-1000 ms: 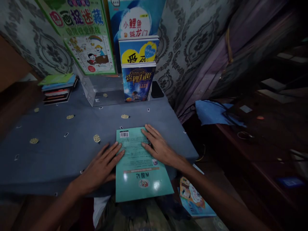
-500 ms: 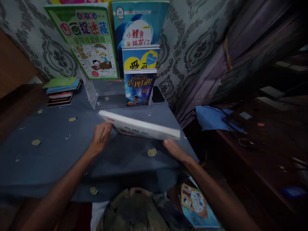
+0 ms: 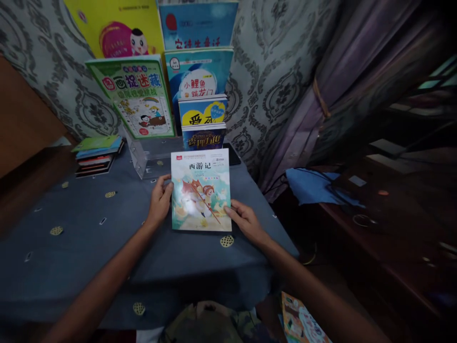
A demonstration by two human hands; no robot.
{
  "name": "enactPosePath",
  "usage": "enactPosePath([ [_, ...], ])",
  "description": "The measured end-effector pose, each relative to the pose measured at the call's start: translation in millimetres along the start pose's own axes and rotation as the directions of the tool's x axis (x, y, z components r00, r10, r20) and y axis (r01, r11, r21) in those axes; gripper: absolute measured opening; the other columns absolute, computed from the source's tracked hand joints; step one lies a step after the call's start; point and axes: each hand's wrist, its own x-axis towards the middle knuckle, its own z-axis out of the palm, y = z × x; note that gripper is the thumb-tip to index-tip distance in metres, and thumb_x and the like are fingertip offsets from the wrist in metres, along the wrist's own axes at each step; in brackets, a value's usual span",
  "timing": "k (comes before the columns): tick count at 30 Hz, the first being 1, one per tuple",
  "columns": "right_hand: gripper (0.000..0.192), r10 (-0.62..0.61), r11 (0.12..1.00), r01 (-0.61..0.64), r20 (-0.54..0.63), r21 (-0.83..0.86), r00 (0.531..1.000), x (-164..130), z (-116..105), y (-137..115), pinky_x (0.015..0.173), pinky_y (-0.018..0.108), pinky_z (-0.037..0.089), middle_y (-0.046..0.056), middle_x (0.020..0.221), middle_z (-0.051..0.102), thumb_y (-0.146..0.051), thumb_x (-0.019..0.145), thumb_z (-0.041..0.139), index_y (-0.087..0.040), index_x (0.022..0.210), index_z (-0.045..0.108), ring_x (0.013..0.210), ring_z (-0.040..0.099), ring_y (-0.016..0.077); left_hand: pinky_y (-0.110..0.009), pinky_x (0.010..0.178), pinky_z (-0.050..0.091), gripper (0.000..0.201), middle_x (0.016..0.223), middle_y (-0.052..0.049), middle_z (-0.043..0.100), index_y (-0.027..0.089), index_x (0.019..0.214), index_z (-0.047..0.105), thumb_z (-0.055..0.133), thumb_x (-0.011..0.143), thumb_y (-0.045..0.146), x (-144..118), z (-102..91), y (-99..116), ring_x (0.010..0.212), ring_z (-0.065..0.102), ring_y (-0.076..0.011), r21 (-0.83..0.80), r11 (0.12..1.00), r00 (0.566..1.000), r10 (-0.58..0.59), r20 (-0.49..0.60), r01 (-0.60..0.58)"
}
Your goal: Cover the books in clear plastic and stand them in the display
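Grey-blue cloth (image 3: pixel 89 247) with small gold round motifs covers the table, which stands against a patterned grey wall.

Held upright over the far middle of that table is a thin picture book (image 3: pixel 200 190), front cover facing the camera, with a pale cover showing a cartoon figure with a staff. The left hand (image 3: pixel 159 200) grips its left edge, thumb on the cover and the other fingers curled behind. The right hand (image 3: pixel 246 220) holds the lower right corner, thumb lying on the cover, the remaining fingers hidden under the book. Both hands are closed on the book; whether its lower edge touches the cloth cannot be told.

Just behind the book stands a clear acrylic display stand (image 3: pixel 143 159), with stepped rows of children's books leaning toward the wall: a dark blue book (image 3: pixel 203 137) nearest, a blue-and-yellow book (image 3: pixel 202 112) above it, then a light blue book (image 3: pixel 198 76), and a green puzzle book (image 3: pixel 137 97) to the left. Higher up are a yellow book (image 3: pixel 114 28) and another blue book (image 3: pixel 198 24).

At the far left of the table lies a flat stack of books (image 3: pixel 98 155) with a green one on top. To the right hangs a purple curtain (image 3: pixel 321 85), beside a blue cloth (image 3: pixel 310 183) on dark furniture. On the floor by the person's legs lies 1 more colourful book (image 3: pixel 303 324).
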Motion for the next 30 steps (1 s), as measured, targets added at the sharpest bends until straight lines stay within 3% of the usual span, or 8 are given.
enactPosePath([
  [3,0.046,0.106,0.989,-0.105,-0.004,0.109,0.994,0.0,-2.7,2.0,0.069,0.030,0.052,0.001,0.079,0.069,-0.065,0.082,0.069,-0.019,0.085,0.064,0.075,0.064,0.0188,-0.023,0.051,0.048,0.039,0.067,0.002,0.066,0.018,0.107,0.056,0.063,0.084,0.049,-3.8,-4.4,-13.9,0.054,0.061,-0.0143,0.041,0.992,0.990,-0.123,0.067,0.121],
  [6,0.050,0.181,0.978,-0.180,0.001,0.101,0.984,1.3,-5.4,3.8,0.060,0.026,0.046,-0.001,0.069,0.063,-0.067,0.076,0.073,-0.019,0.075,0.058,0.067,0.059,0.0157,-0.021,0.041,0.040,0.040,0.054,0.007,0.058,0.017,0.106,0.056,0.063,0.080,0.046,-6.4,-8.9,-25.7,0.041,0.053,-0.0118,0.122,0.974,0.969,-0.207,0.132,0.191],
  [12,0.053,0.270,0.960,-0.272,0.040,0.072,0.962,7.3,-5.2,4.1,0.047,0.023,0.036,-0.004,0.057,0.057,-0.069,0.074,0.072,-0.020,0.070,0.052,0.050,0.049,0.0097,-0.019,0.035,0.036,0.040,0.052,0.011,0.053,0.015,0.111,0.057,0.061,0.082,0.041,2.3,-15.0,-33.8,0.035,0.048,-0.0087,0.215,0.942,0.936,-0.298,0.187,0.257],
  [16,0.053,0.371,0.919,-0.381,0.108,0.101,0.922,13.5,-5.9,3.8,0.041,0.023,0.040,-0.003,0.055,0.062,-0.069,0.071,0.073,-0.020,0.076,0.054,0.045,0.057,0.0122,-0.018,0.034,0.032,0.042,0.048,0.011,0.050,0.012,0.115,0.059,0.059,0.084,0.040,9.6,-16.8,-35.3,0.034,0.046,-0.0083,0.298,0.917,0.906,-0.344,0.248,0.266],
  [22,0.047,0.426,0.893,-0.439,0.125,0.100,0.896,18.7,-6.3,1.9,0.037,0.022,0.044,-0.005,0.053,0.064,-0.062,0.076,0.073,-0.022,0.079,0.049,0.042,0.061,0.0134,-0.019,0.036,0.033,0.043,0.050,0.008,0.054,0.011,0.120,0.060,0.056,0.086,0.037,15.1,-18.3,-34.8,0.036,0.049,-0.0106,0.424,0.885,0.905,-0.325,0.274,0.189],
  [25,0.046,0.426,0.899,-0.434,0.113,0.060,0.898,19.5,-6.3,1.6,0.035,0.021,0.043,-0.006,0.050,0.063,-0.061,0.078,0.071,-0.024,0.081,0.044,0.041,0.062,0.0146,-0.022,0.043,0.038,0.037,0.051,0.006,0.057,0.012,0.117,0.062,0.054,0.089,0.035,17.7,-19.7,-30.6,0.037,0.050,-0.0117,0.523,0.850,0.907,-0.271,0.323,0.068],
  [27,0.046,0.416,0.908,-0.418,0.089,0.003,0.905,19.8,-7.7,2.1,0.034,0.021,0.043,-0.007,0.048,0.062,-0.061,0.079,0.070,-0.024,0.084,0.043,0.040,0.062,0.0155,-0.024,0.051,0.043,0.033,0.055,0.004,0.060,0.013,0.116,0.063,0.051,0.091,0.032,18.5,-19.9,-27.0,0.042,0.055,-0.0136,0.620,0.783,0.915,-0.218,0.341,-0.044],
  [30,0.047,0.389,0.917,-0.383,0.045,-0.110,0.920,20.0,-11.6,3.5,0.033,0.021,0.042,-0.009,0.044,0.059,-0.062,0.078,0.068,-0.024,0.090,0.042,0.036,0.059,0.0158,-0.028,0.065,0.049,0.030,0.071,-0.002,0.069,0.017,0.117,0.064,0.052,0.092,0.028,18.3,-18.5,-23.1,0.066,0.068,-0.0201,0.777,0.605,0.944,-0.121,0.308,-0.176],
])
